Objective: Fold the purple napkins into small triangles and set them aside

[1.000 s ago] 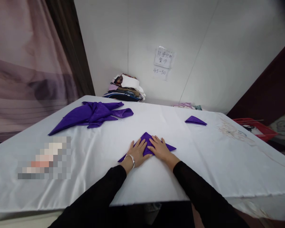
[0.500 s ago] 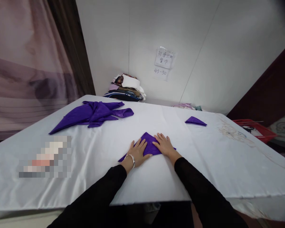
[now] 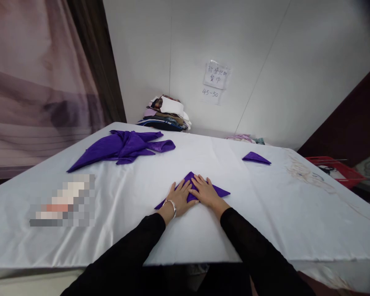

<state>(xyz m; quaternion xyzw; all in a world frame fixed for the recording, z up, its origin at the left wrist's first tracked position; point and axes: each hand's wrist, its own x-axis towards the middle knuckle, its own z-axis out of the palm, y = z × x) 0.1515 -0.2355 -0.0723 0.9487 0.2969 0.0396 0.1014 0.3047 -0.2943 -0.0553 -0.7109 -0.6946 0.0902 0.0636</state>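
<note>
A purple cloth napkin (image 3: 221, 191), folded into a triangle, lies on the white-covered table in front of me with its point facing away. My left hand (image 3: 180, 198) rests flat on its left half, fingers spread; a silver bracelet circles that wrist. Lying flat over the middle of the napkin is my right hand (image 3: 204, 190), its fingertips near the top point and its thumb close to my left fingers. Both hands hide much of the cloth. Farther right sits a smaller folded purple napkin (image 3: 256, 158). A loose heap of purple napkins (image 3: 120, 146) spreads out at the back left.
The white tablecloth (image 3: 185, 244) has creases at left. A pixelated patch (image 3: 61, 201) covers something there. Stacked folded clothes (image 3: 166, 113) stand against the wall, below and left of a paper sign (image 3: 216, 76). A red basket (image 3: 339, 170) is beyond the right edge.
My right hand has slid left along the napkin to its middle, uncovering the right corner. My left hand stays in place. The view has shifted slightly.
</note>
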